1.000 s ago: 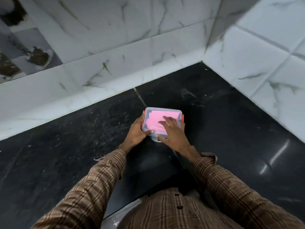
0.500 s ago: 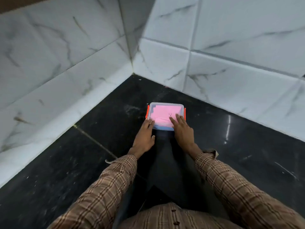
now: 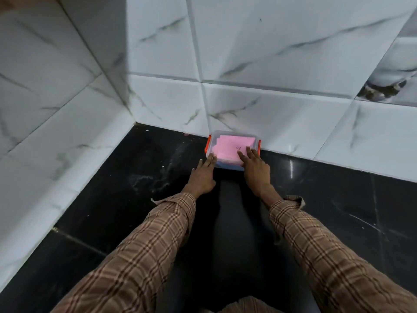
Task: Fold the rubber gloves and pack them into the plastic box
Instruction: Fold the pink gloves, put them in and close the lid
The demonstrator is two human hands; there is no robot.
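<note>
Both arms reach forward, the left hand (image 3: 202, 176) and right hand (image 3: 255, 166) resting flat, fingers extended and gripping nothing, on the lidded clear plastic box (image 3: 232, 148) of pink rubber gloves (image 3: 228, 147), which sits on the black floor (image 3: 112, 188) against the white marble-tiled wall (image 3: 282, 114).

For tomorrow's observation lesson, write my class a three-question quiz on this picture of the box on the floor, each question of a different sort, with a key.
1. True or false: the lid of the plastic box is off.
2. What does the far side of the box stand against? A) the tiled wall B) a bucket C) a chair leg
3. Fill in: the colour seen through the lid is ____.

Key:
1. False; the lid is on, and the left hand and right hand rest on it with flat fingers.
2. A
3. Pink, likely the folded gloves.
</note>
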